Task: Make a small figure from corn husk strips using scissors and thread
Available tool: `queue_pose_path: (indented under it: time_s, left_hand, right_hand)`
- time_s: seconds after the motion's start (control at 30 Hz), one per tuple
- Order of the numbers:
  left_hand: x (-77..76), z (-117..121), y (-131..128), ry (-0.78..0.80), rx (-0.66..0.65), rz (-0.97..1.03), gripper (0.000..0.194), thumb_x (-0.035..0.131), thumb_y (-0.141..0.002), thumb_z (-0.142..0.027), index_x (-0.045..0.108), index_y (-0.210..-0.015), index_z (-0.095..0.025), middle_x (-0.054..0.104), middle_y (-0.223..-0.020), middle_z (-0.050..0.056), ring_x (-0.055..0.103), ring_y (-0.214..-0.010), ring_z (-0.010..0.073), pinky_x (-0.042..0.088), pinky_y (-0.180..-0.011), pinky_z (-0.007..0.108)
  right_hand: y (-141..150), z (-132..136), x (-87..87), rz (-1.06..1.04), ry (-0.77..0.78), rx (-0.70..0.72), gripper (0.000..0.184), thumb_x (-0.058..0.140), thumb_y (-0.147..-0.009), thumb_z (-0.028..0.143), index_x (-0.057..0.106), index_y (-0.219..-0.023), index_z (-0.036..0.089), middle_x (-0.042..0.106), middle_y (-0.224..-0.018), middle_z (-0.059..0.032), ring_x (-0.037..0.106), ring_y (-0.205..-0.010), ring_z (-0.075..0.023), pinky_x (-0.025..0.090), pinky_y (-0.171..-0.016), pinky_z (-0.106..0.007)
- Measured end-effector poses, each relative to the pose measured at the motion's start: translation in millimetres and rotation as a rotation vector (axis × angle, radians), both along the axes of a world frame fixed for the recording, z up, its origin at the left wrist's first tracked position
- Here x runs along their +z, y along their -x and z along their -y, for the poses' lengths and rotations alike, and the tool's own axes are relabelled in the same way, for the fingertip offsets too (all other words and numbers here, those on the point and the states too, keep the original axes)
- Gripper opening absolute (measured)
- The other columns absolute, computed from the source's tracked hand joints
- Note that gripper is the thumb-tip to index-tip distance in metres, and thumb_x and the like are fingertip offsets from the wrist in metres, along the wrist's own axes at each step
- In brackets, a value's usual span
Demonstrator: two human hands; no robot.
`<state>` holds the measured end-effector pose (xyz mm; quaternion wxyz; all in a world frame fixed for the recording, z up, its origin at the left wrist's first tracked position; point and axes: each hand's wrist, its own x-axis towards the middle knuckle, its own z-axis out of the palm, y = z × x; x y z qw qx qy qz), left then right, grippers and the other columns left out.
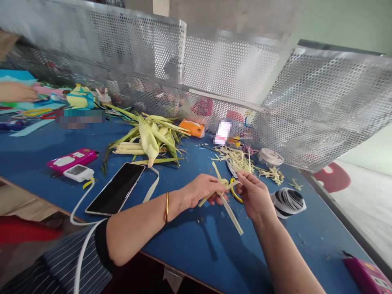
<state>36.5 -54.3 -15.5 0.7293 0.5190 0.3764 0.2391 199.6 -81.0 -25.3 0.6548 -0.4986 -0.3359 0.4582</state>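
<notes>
Between my two hands is a small piece of crossed, pale corn husk strips (231,216), with ends sticking out in several directions. My left hand (203,191) pinches it near the crossing, fingers curled beneath. One strip end runs across to my right hand (253,195), whose thumb and forefinger are closed on it. Just behind the hands lie yellow-handled scissors (236,194), partly hidden by the fingers and strips. A heap of husk scraps (237,159) spreads beyond them.
Whole corn husks (150,141) are piled at the back. A tablet-like phone (116,190), a magenta pack (72,160) and a white cable (80,200) lie left. A black-and-white yarn ball (288,203) sits right. A perforated metal screen (226,65) borders the table. Another person's hand (18,92) is far left.
</notes>
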Motion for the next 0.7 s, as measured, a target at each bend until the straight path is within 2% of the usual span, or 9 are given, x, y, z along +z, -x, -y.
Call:
queue_pose_path:
  time_s: [0.1, 0.17, 0.23, 0.3, 0.37, 0.43, 0.47, 0.57, 0.7]
  left_hand:
    - [-0.9, -0.6, -0.1, 0.021, -0.017, 0.000, 0.016, 0.070, -0.068, -0.028, 0.068, -0.070, -0.013, 0.069, -0.068, 0.004, 0.059, -0.051, 0.0099, 0.040, -0.044, 0.020]
    - [-0.4, -1.8, 0.2, 0.036, 0.007, 0.000, 0.014, 0.070, -0.069, -0.026, 0.069, -0.071, -0.012, 0.069, -0.068, 0.004, 0.059, -0.050, 0.0098, 0.040, -0.044, 0.020]
    - [1.0, -3.6, 1.0, 0.074, 0.064, 0.028, 0.014, 0.071, -0.071, -0.025, 0.070, -0.074, -0.011, 0.070, -0.073, 0.006, 0.061, -0.051, 0.0098, 0.042, -0.046, 0.020]
    - [2.4, -5.6, 2.2, 0.124, 0.140, 0.089, 0.017, 0.072, -0.073, -0.026, 0.071, -0.079, -0.010, 0.072, -0.080, 0.008, 0.065, -0.057, 0.0106, 0.047, -0.052, 0.020]
    - [2.7, -7.6, 3.1, 0.162, 0.192, 0.167, 0.021, 0.072, -0.075, -0.029, 0.071, -0.084, -0.010, 0.073, -0.086, 0.010, 0.068, -0.065, 0.0128, 0.051, -0.060, 0.022]
    - [1.4, -9.4, 3.5, 0.183, 0.214, 0.249, 0.020, 0.073, -0.075, -0.027, 0.071, -0.086, -0.009, 0.073, -0.088, 0.010, 0.069, -0.070, 0.0144, 0.052, -0.066, 0.024]
    - [0.3, -10.0, 3.3, 0.185, 0.212, 0.284, 0.019, 0.073, -0.073, -0.023, 0.071, -0.085, -0.010, 0.073, -0.088, 0.010, 0.069, -0.071, 0.0141, 0.052, -0.068, 0.023]
    - [-4.5, -10.7, 1.9, 0.146, 0.197, 0.325, 0.016, 0.071, -0.068, -0.012, 0.072, -0.084, -0.011, 0.071, -0.082, 0.006, 0.064, -0.070, 0.0108, 0.048, -0.066, 0.020]
    - [-11.4, -9.5, -1.5, 0.055, 0.198, 0.296, 0.015, 0.072, -0.065, -0.014, 0.072, -0.080, -0.012, 0.068, -0.074, 0.003, 0.060, -0.069, 0.0109, 0.044, -0.067, 0.021]
  right_hand:
    - [-1.8, -4.1, -3.8, 0.014, -0.002, -0.019, 0.040, 0.085, -0.052, 0.040, 0.067, -0.080, 0.018, 0.052, -0.061, 0.0056, 0.041, -0.045, -0.0063, 0.032, -0.043, -0.021]
    - [-4.9, -5.3, -4.0, 0.151, 0.007, -0.039, 0.041, 0.079, -0.060, 0.048, 0.066, -0.085, 0.018, 0.056, -0.064, 0.0031, 0.047, -0.050, -0.0105, 0.037, -0.048, -0.024]
    - [-8.0, -2.3, -0.2, 0.467, -0.043, -0.187, 0.038, 0.069, -0.071, 0.053, 0.065, -0.088, 0.019, 0.063, -0.074, -0.0028, 0.056, -0.065, -0.0179, 0.043, -0.058, -0.030]
    - [-7.7, 6.2, 6.7, 0.862, -0.188, -0.414, 0.030, 0.060, -0.082, 0.050, 0.064, -0.085, 0.020, 0.066, -0.087, -0.0075, 0.059, -0.081, -0.0225, 0.044, -0.071, -0.034]
    - [-1.8, 17.8, 13.1, 1.157, -0.370, -0.511, 0.025, 0.054, -0.090, 0.040, 0.062, -0.077, 0.021, 0.066, -0.082, -0.0069, 0.058, -0.080, -0.0211, 0.041, -0.077, -0.035]
    - [8.9, 27.9, 15.0, 1.312, -0.501, -0.435, 0.026, 0.053, -0.093, 0.033, 0.061, -0.070, 0.021, 0.064, -0.069, -0.0040, 0.056, -0.067, -0.0176, 0.039, -0.075, -0.033]
    - [15.1, 31.0, 13.5, 1.374, -0.514, -0.342, 0.026, 0.053, -0.093, 0.032, 0.062, -0.070, 0.021, 0.064, -0.066, -0.0032, 0.056, -0.064, -0.0169, 0.039, -0.073, -0.032]
    - [31.3, 31.3, 0.8, 1.405, -0.311, -0.064, 0.026, 0.053, -0.092, 0.039, 0.067, -0.080, 0.022, 0.066, -0.068, -0.0021, 0.057, -0.059, -0.0161, 0.037, -0.062, -0.028]
    - [39.0, 21.7, -20.2, 1.220, -0.032, 0.037, 0.028, 0.053, -0.088, 0.044, 0.063, -0.075, 0.022, 0.063, -0.064, -0.0001, 0.054, -0.056, -0.0157, 0.032, -0.052, -0.026]
